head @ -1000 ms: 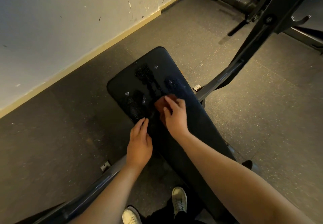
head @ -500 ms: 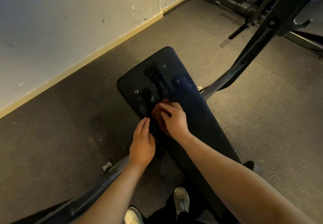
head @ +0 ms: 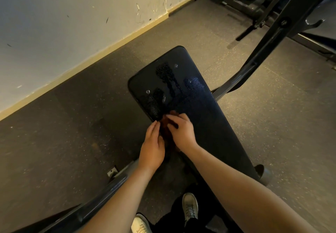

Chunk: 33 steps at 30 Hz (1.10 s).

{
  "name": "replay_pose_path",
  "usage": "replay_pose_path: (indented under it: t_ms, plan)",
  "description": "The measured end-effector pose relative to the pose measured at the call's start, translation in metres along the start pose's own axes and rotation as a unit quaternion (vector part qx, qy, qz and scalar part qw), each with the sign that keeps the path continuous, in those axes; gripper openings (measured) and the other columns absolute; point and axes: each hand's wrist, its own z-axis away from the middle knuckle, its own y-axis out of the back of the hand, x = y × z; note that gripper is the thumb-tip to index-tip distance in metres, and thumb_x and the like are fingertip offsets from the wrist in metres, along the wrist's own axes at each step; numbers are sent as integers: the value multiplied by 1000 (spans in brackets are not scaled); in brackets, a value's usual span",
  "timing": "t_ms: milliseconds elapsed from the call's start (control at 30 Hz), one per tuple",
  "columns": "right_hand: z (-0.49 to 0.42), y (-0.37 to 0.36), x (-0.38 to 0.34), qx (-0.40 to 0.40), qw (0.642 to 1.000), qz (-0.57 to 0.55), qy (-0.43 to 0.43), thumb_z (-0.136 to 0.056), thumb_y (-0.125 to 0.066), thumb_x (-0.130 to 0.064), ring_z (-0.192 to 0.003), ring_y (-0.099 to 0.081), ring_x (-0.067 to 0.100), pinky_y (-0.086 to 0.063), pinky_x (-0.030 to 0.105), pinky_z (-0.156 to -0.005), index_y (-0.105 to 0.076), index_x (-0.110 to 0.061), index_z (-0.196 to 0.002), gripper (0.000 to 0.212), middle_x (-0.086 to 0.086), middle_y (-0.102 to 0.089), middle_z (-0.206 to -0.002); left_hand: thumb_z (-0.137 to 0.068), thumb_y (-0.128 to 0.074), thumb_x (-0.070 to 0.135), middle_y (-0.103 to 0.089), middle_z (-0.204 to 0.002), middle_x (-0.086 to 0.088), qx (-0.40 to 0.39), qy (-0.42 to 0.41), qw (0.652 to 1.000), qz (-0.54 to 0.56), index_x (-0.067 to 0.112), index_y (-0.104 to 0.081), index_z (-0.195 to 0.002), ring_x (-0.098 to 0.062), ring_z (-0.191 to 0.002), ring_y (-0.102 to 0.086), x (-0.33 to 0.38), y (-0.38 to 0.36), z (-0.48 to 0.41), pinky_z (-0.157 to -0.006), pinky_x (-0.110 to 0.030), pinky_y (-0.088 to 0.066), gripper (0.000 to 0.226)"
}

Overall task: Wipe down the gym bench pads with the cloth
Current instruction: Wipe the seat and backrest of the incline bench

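A black gym bench pad [head: 196,102] runs from mid-frame toward the lower right, with wet streaks and droplets on its far end. A dark reddish-brown cloth [head: 166,129] lies at the pad's left edge, mostly hidden between my hands. My right hand [head: 181,131] presses on the cloth with its fingers bent over it. My left hand [head: 152,145] lies with straight fingers against the pad's left edge, its fingertips touching the cloth.
A dark metal frame bar [head: 263,51] rises to the upper right, and another bar [head: 87,207] runs along the lower left. More equipment frames [head: 241,0] stand at the back right. A scuffed wall [head: 54,23] borders the rubber floor. My shoes [head: 190,205] are below.
My right hand has dragged the cloth from the middle of the pad toward its left edge, closer to me. My left hand has stayed at the pad's edge and now touches the cloth.
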Motion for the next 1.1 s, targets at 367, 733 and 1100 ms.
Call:
replay_pose_path:
  t_ms: [367,733,1100]
  plan:
    - [18,-31,-22,-11,1000,11,8,-96,-61,-12,-110,-48,1,-46,30,-106,-62,-26,-132,39,-15,-45,-123,-106,-42,14,-14,-165,5,-14,-4,1000,9,21,-22,-159,-13,-147,-29,-7,19,-10,-106,-20,-32,57]
    - [-14,-46,-54,47,998,43,-1,-97,-59,-12,-132,-38,18,-34,37,-116,-53,-27,-142,48,-5,-40,-142,-106,-42,18,-12,-164,13,-60,-1,996,70,35,-12,-160,-13,-142,-37,-16,47,-23,-100,-23,-38,64]
    - [-45,-20,-69,100,993,0,-66,-102,-51,-24,-131,-36,16,-33,37,-114,-41,-30,-149,48,-1,-33,-148,-104,-47,18,-15,-157,10,-39,-43,997,48,29,-13,-160,-14,-131,-47,-14,60,-40,-102,-27,-44,66]
